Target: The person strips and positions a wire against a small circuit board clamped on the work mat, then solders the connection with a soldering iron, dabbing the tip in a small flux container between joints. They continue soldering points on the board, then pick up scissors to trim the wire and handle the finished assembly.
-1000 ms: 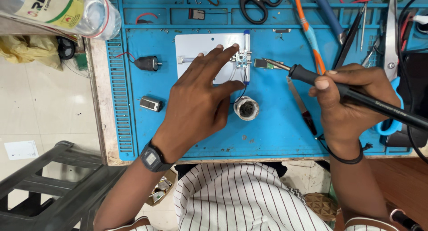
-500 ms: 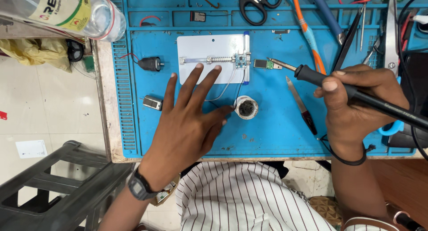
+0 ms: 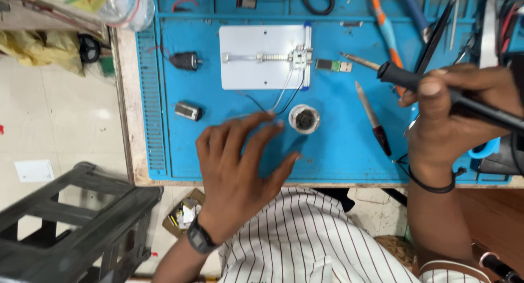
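Blue mat (image 3: pixel 338 152); white holder plate (image 3: pixel 256 70); black soldering iron (image 3: pixel 436 89); white shirt (image 3: pixel 311 245), dark pinstripes; yellow bag (image 3: pixel 38 53).

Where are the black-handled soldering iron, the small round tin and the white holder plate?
black-handled soldering iron (image 3: pixel 394 74), head view, front of the grip
small round tin (image 3: pixel 304 119), head view, its dark centre
white holder plate (image 3: pixel 245 72), head view, bare lower left area
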Motion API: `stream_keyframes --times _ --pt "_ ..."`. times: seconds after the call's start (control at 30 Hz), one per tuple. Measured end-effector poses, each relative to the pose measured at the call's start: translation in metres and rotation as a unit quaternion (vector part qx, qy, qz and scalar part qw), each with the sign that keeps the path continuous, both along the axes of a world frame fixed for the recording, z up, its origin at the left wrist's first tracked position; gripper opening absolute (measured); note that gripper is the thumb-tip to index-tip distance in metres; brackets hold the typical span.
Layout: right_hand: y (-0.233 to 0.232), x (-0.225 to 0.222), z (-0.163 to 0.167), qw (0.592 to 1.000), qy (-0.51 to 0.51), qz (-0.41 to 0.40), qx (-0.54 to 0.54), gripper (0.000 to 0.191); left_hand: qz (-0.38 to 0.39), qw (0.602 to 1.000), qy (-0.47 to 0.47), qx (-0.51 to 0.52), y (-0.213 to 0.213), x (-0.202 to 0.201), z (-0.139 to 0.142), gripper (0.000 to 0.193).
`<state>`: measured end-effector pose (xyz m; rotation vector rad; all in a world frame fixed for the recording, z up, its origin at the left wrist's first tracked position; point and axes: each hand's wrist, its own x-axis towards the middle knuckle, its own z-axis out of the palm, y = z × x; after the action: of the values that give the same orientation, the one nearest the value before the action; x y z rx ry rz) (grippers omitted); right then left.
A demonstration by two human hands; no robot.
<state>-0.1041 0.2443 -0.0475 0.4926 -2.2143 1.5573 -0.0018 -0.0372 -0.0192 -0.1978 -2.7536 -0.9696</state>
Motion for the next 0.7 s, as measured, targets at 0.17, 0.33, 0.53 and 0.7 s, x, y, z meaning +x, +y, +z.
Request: stream_keyframes --times 0.17,0.33,0.53,0.7 --pt "0.004 -0.003 0.001 1.0 -0.008 0.017 0.003 0.045 -0.017 0.999 -0.005 -0.041 0.011 -0.015 -0.002 0.06" --pt "0.004 -0.004 0.001 0.999 -0.014 0.015 -0.045 0.047 0.001 0.996 0.067 -0.064 0.014 -0.024 0.002 0.036" --pt "0.003 -0.003 -0.001 0.995 -0.025 0.013 -0.093 0.049 0.045 0.998 0.043 -0.018 -0.009 0.004 0.017 0.034" --pt "0.009 -0.001 -0.006 0.993 -0.039 0.013 -0.11 0.05 0.119 0.991 0.008 -0.063 -0.028 0.015 0.009 0.033"
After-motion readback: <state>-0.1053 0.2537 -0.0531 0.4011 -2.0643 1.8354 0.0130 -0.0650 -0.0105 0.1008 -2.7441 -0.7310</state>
